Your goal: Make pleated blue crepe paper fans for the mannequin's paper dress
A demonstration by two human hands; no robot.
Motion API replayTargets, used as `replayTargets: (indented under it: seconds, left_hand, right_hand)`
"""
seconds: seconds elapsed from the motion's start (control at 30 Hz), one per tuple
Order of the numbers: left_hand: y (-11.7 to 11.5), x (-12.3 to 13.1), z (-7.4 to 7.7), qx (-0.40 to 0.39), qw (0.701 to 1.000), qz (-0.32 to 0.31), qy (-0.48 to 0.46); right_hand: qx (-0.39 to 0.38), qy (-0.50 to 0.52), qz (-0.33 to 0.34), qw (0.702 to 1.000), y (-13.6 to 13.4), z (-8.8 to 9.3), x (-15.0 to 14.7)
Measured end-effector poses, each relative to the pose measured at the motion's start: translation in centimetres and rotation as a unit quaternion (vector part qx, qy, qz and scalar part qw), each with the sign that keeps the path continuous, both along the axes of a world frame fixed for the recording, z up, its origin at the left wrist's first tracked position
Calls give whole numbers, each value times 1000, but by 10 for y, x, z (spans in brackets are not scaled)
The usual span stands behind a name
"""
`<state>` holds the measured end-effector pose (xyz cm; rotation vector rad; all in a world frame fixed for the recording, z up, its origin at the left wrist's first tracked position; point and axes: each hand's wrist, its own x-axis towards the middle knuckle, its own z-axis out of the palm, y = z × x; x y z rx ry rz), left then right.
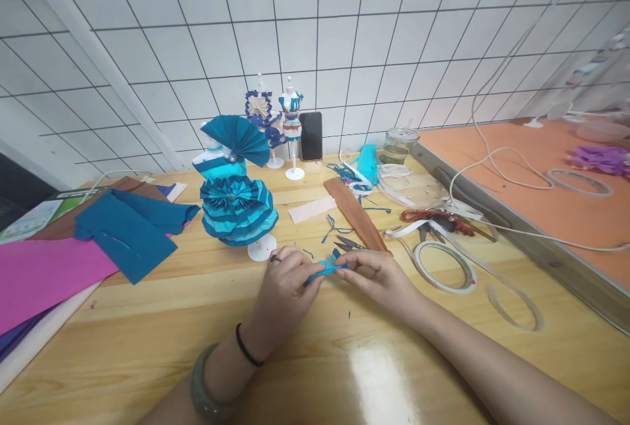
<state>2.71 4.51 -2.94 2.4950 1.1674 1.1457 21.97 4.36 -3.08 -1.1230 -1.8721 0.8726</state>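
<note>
A small folded piece of blue paper (325,269) is held just above the wooden table, between my two hands. My left hand (290,284) pinches its left end between thumb and fingers. The right end is pinched by my right hand (377,277). Behind my hands lie dark scissors (348,242), partly hidden by my right hand. A mini dress form with a teal pleated paper dress (239,208) stands to the left, beyond my left hand.
Teal sheets (132,222) and a pink sheet (49,281) lie left. Brown paper strip (357,215), tape roll (445,267), cables and a glass cup (399,146) are right. A phone (311,136) and two smaller dress forms (292,123) stand at the wall.
</note>
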Motion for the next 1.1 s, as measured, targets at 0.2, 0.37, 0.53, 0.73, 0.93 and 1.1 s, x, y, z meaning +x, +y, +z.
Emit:
replayTargets:
  seconds: [0.2, 0.37, 0.53, 0.73, 0.93, 1.1]
  left_hand:
    - [5, -6, -1, -6, 1000, -13, -11]
    - [9, -9, -1, -4, 1000, -7, -21]
    - [9, -11, 0, -18, 1000, 9, -14]
    - [10, -11, 1, -34, 999, 7, -18]
    - [9, -11, 1, -110, 991, -7, -71]
    - [7, -11, -2, -172, 982, -3, -82]
  right_hand:
    - [19, 3, 0, 1000, 3, 5, 3]
    - [38, -6, -8, 999, 6, 4, 6]
    - [45, 0, -26, 999, 9, -1, 9]
    - [22, 19, -31, 999, 9, 1, 9]
    - [-27, 69, -42, 996, 10, 3, 8]
    - [-88, 119, -70, 986, 11, 2, 7]
